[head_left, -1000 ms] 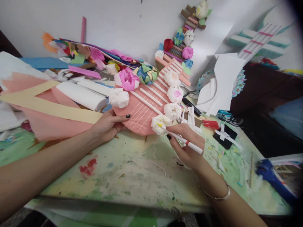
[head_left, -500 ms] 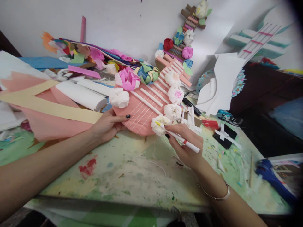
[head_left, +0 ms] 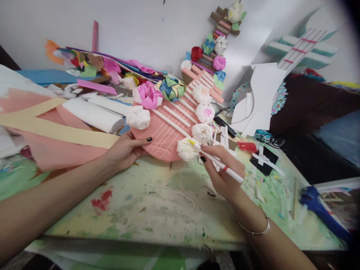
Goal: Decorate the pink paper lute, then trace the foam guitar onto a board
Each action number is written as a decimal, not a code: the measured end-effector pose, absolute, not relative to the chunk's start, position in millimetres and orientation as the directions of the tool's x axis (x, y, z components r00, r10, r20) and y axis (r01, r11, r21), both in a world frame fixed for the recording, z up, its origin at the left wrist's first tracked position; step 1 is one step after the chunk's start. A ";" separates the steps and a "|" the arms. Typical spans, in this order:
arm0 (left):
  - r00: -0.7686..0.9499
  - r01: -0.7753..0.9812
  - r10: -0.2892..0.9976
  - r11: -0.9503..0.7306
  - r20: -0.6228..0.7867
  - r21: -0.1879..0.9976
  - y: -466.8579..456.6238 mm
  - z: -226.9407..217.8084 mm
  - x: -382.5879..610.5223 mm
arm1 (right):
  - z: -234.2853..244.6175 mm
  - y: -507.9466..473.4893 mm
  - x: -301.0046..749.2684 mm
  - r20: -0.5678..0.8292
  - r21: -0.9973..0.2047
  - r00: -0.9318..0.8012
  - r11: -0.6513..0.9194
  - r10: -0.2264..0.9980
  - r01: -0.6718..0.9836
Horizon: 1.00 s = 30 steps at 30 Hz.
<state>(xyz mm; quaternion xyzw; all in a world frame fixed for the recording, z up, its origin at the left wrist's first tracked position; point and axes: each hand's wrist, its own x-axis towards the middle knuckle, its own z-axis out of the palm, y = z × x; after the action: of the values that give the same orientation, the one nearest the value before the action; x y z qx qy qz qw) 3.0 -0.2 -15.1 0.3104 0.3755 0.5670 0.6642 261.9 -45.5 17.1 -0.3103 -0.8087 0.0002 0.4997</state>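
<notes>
A pink paper guitar [head_left: 165,144] with white strings and rolled-paper bars leans up from the table. My left hand [head_left: 131,148] grips its lower left edge, thumb on top and the other fingers partly hidden beneath. My right hand [head_left: 223,165] is closed around a slim white marker [head_left: 232,174] with a red band. Its yellow tip lies at the upper right of a crumpled white paper flower [head_left: 186,150] on the guitar's lower rim. More white flowers climb the right edge. A magenta flower [head_left: 147,95] and a green-blue woven one [head_left: 172,89] sit on the upper left.
Rolled white paper [head_left: 95,115] and pink sheets [head_left: 59,148] lie at left. A white paper cutout [head_left: 261,99] stands at back right. Black markers [head_left: 225,125], a phone-like black slab [head_left: 264,161] with white strips and a blue glue gun [head_left: 320,210] are on the right.
My right hand has drawn the marker slightly right, so its tip has shifted across the flower. My left hand keeps its hold on the guitar. The whole view has shifted a little.
</notes>
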 end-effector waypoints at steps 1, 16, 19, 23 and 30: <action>0.076 -0.517 0.986 0.164 -0.146 0.840 -0.1 -15.1 2.7 | 18.1 -45.7 262.9 0.828 -0.323 -0.255 0.796 0.500 0.512; 0.080 -0.339 0.969 0.247 -0.234 0.908 -1.9 -3.0 6.2 | 16.2 -9.5 295.4 0.836 -0.548 0.307 0.694 0.454 0.467; 0.101 -0.300 0.952 0.306 -0.288 0.904 -1.5 2.0 5.1 | 12.9 -4.2 300.4 0.784 -0.621 0.330 0.687 0.526 0.378; 0.082 -0.257 0.944 0.331 -0.321 0.908 -2.9 4.8 0.1 | 10.2 -2.2 304.0 0.708 -0.705 0.329 0.657 0.625 0.267; -0.015 -0.018 0.913 0.407 -0.407 0.913 -16.4 1.0 -25.0 | 10.2 -0.6 303.7 0.624 -0.764 0.315 0.644 0.715 0.052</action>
<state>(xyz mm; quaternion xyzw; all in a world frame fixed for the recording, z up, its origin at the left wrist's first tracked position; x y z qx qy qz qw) -25.0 -16.4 1.0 0.3768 0.5941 0.3930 0.5921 303.7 -0.6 10.2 -0.3556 -0.5393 0.2275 0.7287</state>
